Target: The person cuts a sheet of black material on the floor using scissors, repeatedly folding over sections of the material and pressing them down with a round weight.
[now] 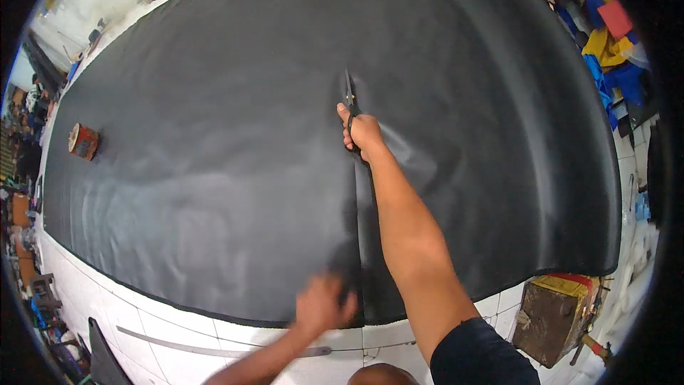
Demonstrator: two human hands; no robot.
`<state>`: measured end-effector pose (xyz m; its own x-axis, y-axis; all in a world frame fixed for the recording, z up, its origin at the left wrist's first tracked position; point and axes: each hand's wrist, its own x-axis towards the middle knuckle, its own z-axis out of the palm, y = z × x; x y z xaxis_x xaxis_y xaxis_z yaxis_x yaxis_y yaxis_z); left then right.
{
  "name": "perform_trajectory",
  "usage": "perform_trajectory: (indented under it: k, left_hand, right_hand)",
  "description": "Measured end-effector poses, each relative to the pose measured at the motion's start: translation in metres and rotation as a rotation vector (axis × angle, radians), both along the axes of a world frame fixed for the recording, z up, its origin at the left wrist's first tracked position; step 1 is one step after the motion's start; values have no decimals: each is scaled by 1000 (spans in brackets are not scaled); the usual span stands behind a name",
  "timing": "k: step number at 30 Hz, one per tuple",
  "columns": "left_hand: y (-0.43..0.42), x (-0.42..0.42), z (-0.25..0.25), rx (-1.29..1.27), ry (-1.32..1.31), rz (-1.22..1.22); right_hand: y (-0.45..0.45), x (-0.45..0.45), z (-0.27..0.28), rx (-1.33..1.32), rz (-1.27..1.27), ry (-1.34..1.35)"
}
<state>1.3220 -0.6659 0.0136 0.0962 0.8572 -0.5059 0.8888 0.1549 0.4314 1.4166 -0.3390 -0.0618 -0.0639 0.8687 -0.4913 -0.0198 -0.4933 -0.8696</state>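
Note:
A large black sheet (214, 150), smooth and faintly creased, covers most of the white tiled floor. My right hand (362, 133) is wrapped round the handles of a pair of scissors (349, 88), whose blades point away from me at the middle of the sheet. Behind them a straight slit runs down to the sheet's near edge. The sheet bulges slightly to the right of the scissors. Close to the near end of the slit, my left hand (324, 304) is smeared by motion, so its fingers and anything in them cannot be made out.
A rusty red can (84, 141) stands on the sheet's left side. Along the near edge lies a long thin metal strip (214, 349) on the tiles. At lower right sits a worn box (556, 314) with tools beside it. Colourful cloth or material (609, 46) is piled at upper right.

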Motion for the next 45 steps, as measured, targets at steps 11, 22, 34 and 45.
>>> perform_trajectory:
  k: [11,22,34,45]
  left_hand:
    - [220,-29,-86,701,240,202]
    - [228,-32,-83,527,196,236]
    - [231,-32,-90,522,260,200]
    - [222,-35,-101,584,253,173]
  right_hand:
    - [5,2,8,-95,2,12]
    - [6,5,23,-162,65,-14]
    - [41,-5,16,-128,15,-48]
    - [67,-12,26,-175,42,-1]
